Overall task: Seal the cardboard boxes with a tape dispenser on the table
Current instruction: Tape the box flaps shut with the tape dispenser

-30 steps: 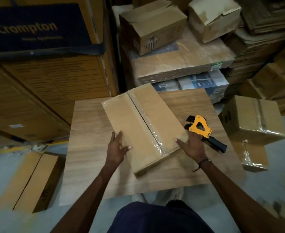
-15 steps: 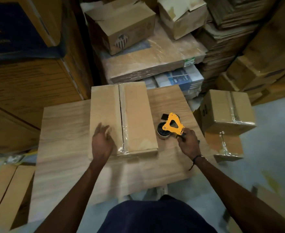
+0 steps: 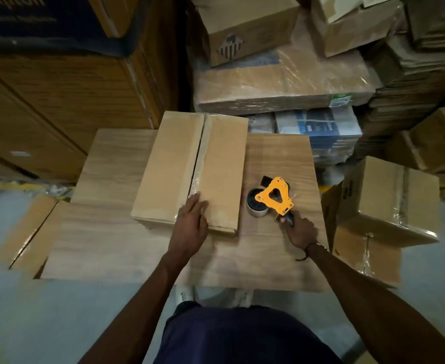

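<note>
Dim storeroom w/ grey concrete floor (image 3: pixel 19 324); stacked cartons (image 3: pixel 281 82) & flattened cardboard (image 3: pixel 426 61) behind wood-grain tabletop (image 3: pixel 111 245); big brown boxes (image 3: pixel 58 101) left.

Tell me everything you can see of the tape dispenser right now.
The tape dispenser has a yellow, roughly triangular frame with a cut-out, a tape roll at its left and a black handle. It lies on its side on the wooden table, right of the cardboard box, not touching it. The right hand grips its handle.
</note>
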The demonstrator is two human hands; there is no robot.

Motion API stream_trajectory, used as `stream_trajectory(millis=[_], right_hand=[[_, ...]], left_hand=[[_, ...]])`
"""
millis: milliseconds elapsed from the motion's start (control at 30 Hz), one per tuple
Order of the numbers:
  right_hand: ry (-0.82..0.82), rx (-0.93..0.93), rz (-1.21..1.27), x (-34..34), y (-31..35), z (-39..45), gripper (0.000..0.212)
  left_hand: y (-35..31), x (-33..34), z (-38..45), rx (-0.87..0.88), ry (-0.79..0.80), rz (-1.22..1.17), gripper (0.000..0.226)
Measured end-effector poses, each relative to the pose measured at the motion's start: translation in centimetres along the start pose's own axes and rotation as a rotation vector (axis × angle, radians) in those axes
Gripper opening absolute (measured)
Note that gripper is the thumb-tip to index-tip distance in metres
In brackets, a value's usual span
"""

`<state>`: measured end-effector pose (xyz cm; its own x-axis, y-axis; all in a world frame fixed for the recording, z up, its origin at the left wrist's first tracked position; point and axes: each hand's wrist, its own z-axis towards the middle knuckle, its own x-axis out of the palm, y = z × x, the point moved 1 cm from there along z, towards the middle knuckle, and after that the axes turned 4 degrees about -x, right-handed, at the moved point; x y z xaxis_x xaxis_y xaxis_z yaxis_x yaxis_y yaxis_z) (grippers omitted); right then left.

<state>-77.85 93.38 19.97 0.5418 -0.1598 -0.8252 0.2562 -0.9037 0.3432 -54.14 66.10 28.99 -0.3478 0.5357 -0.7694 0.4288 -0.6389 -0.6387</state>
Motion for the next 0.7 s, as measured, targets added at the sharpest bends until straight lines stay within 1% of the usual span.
stream_trajectory(millis=[33, 100, 133, 167, 200, 267, 367, 400, 467, 500, 533, 600, 633, 667, 700], right_hand=[[-0.029, -0.02, 0.0, -0.7, 0.2, -0.3, 0.063], [-0.066, -0.054, 0.0, -2.9, 1.0, -0.3, 0.045], [-0.066, -0.059, 0.034, -4.3, 1.4, -0.2, 0.043], [-0.06, -0.073, 0.097, -5.8, 2.0, 0.0, 0.046], [-0.039, -0.063, 0.204, -7.6, 2.8, -0.1, 0.05], [0.022, -0.022, 0.482, -11.0, 4.3, -0.5, 0.051], [0.181, 0.027, 0.83, -14.8, 7.0, -1.6, 0.052], [0.241, 0.016, 0.953, -15.7, 7.9, -1.9, 0.053], [0.352, -0.034, 1.129, -17.0, 10.1, -3.4, 0.051], [0.403, -0.072, 1.183, -17.4, 11.4, -4.3, 0.049], [0.443, -0.114, 1.213, -17.6, 12.8, -5.4, 0.046], [0.506, -0.179, 1.234, -17.2, 15.4, -7.1, 0.04], [0.535, -0.198, 1.237, -16.7, 16.7, -7.8, 0.036], [0.554, -0.213, 1.233, -16.1, 17.7, -8.3, 0.034], [0.558, -0.229, 1.218, -15.5, 18.7, -8.7, 0.032]], left_hand=[[0.0, 0.0, 0.1, -0.012, 0.003, -0.004, 0.043], [0.1, 0.2, 0.2, -0.028, 0.004, -0.016, 0.044], [0.0, 0.2, 0.2, -0.041, 0.001, -0.018, 0.044], [-0.3, 0.2, 0.3, -0.056, -0.011, -0.015, 0.045], [-0.6, 0.2, 0.4, -0.067, -0.027, -0.003, 0.045], [-1.3, 0.5, 0.5, -0.084, -0.046, 0.032, 0.044], [-2.2, 1.0, 1.1, -0.132, -0.064, 0.114, 0.036], [-2.9, 0.8, 1.6, -0.155, -0.078, 0.086, 0.03], [-5.1, -0.2, 2.8, -0.259, -0.105, -0.119, 0.021], [-6.3, -1.0, 3.5, -0.374, -0.072, -0.306, 0.02], [-7.5, -1.7, 4.3, -0.518, 0.015, -0.567, 0.022], [-8.9, -3.5, 5.8, -0.785, 0.268, -1.154, 0.04], [-9.0, -4.5, 6.4, -0.866, 0.395, -1.362, 0.052], [-8.9, -5.6, 6.8, -0.906, 0.501, -1.494, 0.062], [-8.8, -6.7, 6.9, -0.918, 0.569, -1.568, 0.067]])
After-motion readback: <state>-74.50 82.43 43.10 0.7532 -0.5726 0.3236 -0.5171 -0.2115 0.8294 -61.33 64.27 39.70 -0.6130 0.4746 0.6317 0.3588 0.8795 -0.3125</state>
